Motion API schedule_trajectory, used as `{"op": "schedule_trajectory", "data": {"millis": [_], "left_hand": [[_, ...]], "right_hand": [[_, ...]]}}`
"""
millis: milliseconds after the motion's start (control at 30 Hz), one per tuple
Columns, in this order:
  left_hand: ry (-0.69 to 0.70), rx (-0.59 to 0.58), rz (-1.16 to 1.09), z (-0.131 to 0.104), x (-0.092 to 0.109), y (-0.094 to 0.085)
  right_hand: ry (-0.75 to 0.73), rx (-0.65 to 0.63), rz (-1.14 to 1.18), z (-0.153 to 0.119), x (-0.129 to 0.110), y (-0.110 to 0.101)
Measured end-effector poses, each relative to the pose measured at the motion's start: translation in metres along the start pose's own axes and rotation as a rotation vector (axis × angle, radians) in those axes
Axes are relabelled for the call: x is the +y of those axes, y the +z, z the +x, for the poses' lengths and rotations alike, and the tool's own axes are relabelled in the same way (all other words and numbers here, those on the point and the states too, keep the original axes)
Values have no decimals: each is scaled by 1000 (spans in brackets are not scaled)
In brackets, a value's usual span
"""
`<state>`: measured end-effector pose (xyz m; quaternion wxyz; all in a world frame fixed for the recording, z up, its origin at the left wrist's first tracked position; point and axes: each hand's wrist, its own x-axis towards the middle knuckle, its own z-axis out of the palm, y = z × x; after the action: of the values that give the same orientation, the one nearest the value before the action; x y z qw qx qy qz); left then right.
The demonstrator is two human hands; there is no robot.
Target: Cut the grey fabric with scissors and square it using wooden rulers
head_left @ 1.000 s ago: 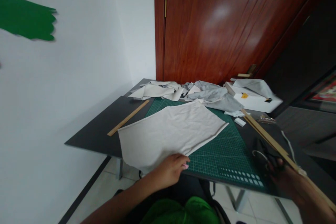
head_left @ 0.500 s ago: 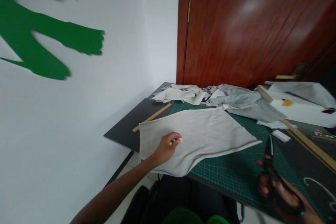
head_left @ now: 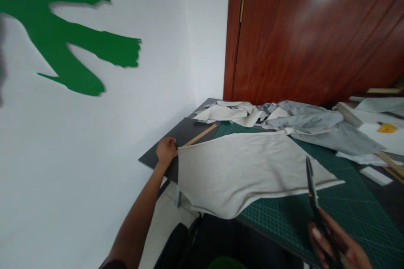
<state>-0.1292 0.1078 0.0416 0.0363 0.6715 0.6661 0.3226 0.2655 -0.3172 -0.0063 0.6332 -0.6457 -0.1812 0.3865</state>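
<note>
Here, the right hand [head_left: 342, 243] wraps its fingers round black scissors [head_left: 314, 201]. The left hand [head_left: 166, 150] curls beside the pale cloth [head_left: 230, 164]; I can't tell if its fingers hold anything.

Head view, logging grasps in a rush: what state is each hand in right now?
Left hand: looks curled, near the wooden strip; whether it holds anything cannot be told.
Right hand: closed around the scissors.
</note>
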Motion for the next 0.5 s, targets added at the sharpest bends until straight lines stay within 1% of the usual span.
{"op": "schedule_trajectory", "data": {"millis": [133, 267, 400, 500], "left_hand": [[13, -52, 69, 2, -6, 7], [65, -61, 69, 0, -7, 8], [192, -19, -18, -9, -2, 3], [294, 32, -111, -21, 2, -3]], "right_hand": [[52, -4, -18, 9, 4, -7], [59, 10, -30, 9, 5, -5], [-17, 10, -54, 2, 1, 7], [-58, -7, -74, -3, -6, 20]]}}
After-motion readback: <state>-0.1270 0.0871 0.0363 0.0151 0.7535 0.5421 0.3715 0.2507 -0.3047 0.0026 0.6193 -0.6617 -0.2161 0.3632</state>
